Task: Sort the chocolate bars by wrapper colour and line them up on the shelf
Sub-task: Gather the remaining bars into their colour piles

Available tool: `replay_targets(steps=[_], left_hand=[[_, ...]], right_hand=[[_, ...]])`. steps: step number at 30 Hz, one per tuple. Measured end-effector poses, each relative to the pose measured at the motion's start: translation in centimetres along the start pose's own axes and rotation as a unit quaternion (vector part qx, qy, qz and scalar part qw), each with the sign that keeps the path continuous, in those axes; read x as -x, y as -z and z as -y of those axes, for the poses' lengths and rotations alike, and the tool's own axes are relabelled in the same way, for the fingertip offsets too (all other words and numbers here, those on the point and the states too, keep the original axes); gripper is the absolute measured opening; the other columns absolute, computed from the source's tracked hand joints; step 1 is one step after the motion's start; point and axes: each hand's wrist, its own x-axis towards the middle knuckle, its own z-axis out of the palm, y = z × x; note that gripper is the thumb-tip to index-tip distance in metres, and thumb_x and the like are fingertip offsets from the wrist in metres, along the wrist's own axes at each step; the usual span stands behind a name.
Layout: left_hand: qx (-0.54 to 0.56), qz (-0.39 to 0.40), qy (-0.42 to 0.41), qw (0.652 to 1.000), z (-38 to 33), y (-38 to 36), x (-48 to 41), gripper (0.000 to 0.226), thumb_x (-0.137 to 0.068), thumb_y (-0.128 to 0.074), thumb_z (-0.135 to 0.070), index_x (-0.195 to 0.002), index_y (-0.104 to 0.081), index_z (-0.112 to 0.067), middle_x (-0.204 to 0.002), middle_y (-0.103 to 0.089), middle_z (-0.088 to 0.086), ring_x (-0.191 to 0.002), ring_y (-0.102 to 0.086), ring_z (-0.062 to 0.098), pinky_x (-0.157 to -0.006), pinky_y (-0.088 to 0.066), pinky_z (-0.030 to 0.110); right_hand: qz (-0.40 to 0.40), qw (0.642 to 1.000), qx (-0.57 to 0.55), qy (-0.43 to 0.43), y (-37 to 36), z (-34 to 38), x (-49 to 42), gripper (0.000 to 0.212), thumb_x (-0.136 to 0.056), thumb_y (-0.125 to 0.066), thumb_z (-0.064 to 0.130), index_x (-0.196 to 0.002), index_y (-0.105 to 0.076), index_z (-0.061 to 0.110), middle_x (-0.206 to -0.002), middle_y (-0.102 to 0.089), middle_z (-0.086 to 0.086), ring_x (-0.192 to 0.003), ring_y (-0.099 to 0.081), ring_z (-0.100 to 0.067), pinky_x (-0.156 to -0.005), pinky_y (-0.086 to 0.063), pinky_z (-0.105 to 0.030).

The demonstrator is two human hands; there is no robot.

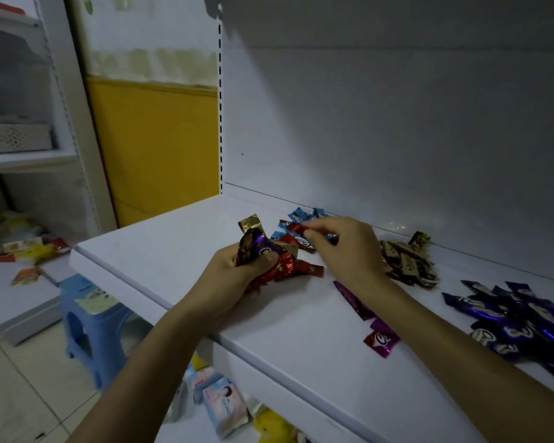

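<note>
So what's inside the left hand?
The left hand grips a bunch of chocolate bars: purple, gold and red wrappers stick out. The hand hides how many there are.

White shelf (179, 251), gold bars (403, 263), purple bars (525, 321), blue bars (298, 215)

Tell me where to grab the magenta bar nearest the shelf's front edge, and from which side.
Pinch the magenta bar by its crimped end nearest the front edge, coming from above and the front. It lies flat on the shelf, so its thin end probably lifts easiest, and the right forearm crosses close beside it on the right.
</note>
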Motion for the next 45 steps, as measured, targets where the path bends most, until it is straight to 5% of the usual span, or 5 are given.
replay_targets(steps=[12,19,24,31,45], left_hand=[[-0.045,0.035,-0.056,0.997,0.3,0.0,0.0,0.026,-0.070,-0.065,-0.040,-0.090,-0.065,-0.023,-0.064,-0.065,-0.010,-0.053,-0.052,0.000,-0.049,-0.044,0.015],[-0.078,0.040,-0.042,0.995,0.3,0.1,0.0,0.023,-0.072,-0.065,-0.041,-0.087,-0.066,-0.023,-0.062,-0.064,-0.011,-0.052,-0.052,-0.001,-0.048,-0.043,0.014],[-0.078,0.045,-0.053,0.995,0.1,0.0,0.5,0.008,-0.077,-0.067,-0.034,-0.075,-0.068,-0.026,-0.056,-0.063,-0.009,-0.047,-0.052,0.000,-0.045,-0.040,0.012],[-0.114,0.098,-0.101,0.984,-0.4,-0.2,0.5,0.016,-0.088,-0.065,-0.012,-0.079,-0.067,-0.026,-0.057,-0.061,-0.014,-0.048,-0.049,-0.002,-0.047,-0.036,0.007],[-0.072,-0.002,-0.063,0.995,0.0,-0.4,0.4,0.011,-0.088,-0.063,-0.023,-0.078,-0.068,-0.025,-0.056,-0.064,-0.011,-0.048,-0.054,-0.002,-0.046,-0.041,0.011]], right_hand=[[0.176,0.942,-0.252,-0.133,0.0,1.1,-0.8,0.007,-0.087,-0.066,0.020,-0.084,-0.072,0.022,-0.071,-0.070,0.015,-0.067,-0.064,0.009,-0.057,-0.041,0.000],[0.040,0.927,-0.278,-0.250,0.8,-0.8,-1.2,0.009,-0.088,-0.064,0.010,-0.087,-0.068,0.018,-0.087,-0.068,-0.002,-0.050,-0.059,0.004,-0.047,-0.042,-0.006],[0.082,0.981,-0.075,-0.161,-0.6,-1.2,0.0,0.021,-0.085,-0.069,0.027,-0.105,-0.069,0.022,-0.099,-0.062,0.014,-0.089,-0.058,-0.001,-0.080,-0.046,-0.022],[0.234,0.912,-0.293,-0.167,0.0,1.9,-0.4,0.008,-0.082,-0.072,0.019,-0.076,-0.073,0.024,-0.068,-0.071,0.011,-0.061,-0.065,0.004,-0.052,-0.045,-0.008],[0.119,0.913,-0.320,-0.222,0.2,1.4,-0.6,0.021,-0.078,-0.074,0.031,-0.080,-0.066,0.011,-0.051,-0.061,0.013,-0.045,-0.050,0.000,-0.041,-0.039,-0.016]])
